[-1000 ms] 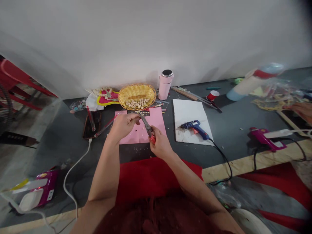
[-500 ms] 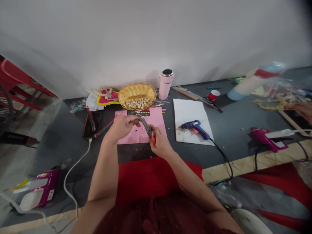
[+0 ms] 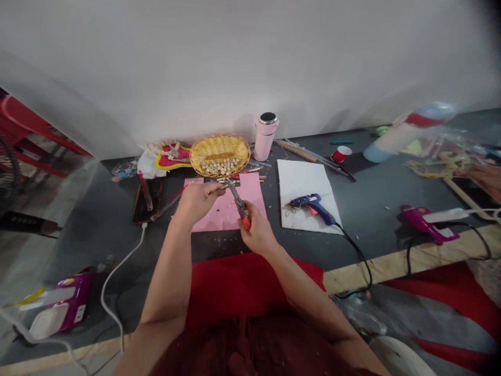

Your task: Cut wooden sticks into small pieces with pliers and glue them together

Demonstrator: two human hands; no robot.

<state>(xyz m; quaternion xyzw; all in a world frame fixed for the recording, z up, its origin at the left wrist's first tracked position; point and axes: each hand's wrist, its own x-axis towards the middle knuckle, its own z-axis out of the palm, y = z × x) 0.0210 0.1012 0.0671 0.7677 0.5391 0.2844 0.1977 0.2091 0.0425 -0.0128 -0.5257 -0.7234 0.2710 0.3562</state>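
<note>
My right hand (image 3: pixel 257 230) is wrapped round the red handles of a pair of grey-bladed shears (image 3: pixel 237 201), which point up and to the left. My left hand (image 3: pixel 199 202) pinches at the blade tips, fingertips pressed together. What it holds is too small to make out. Beneath both hands lies a pink sheet (image 3: pixel 219 219) with small dark bits on it. Just beyond, a yellow wicker basket (image 3: pixel 205 149) contains several small pale pieces. Thin patterned sticks lie between basket and sheet.
A blue glue gun (image 3: pixel 315 204) rests on a white board (image 3: pixel 305 175) at right. A pink flask (image 3: pixel 265 138) stands behind. Left are a phone (image 3: pixel 138 209) and a purple power strip (image 3: pixel 74 297). Another person's hand (image 3: pixel 483 179) shows at the far right, near a second power strip (image 3: pixel 426 224).
The shears' tips have come away slightly from my left fingers, and the tool has turned a little more upright. My left hand has shifted very slightly. The other things stay put.
</note>
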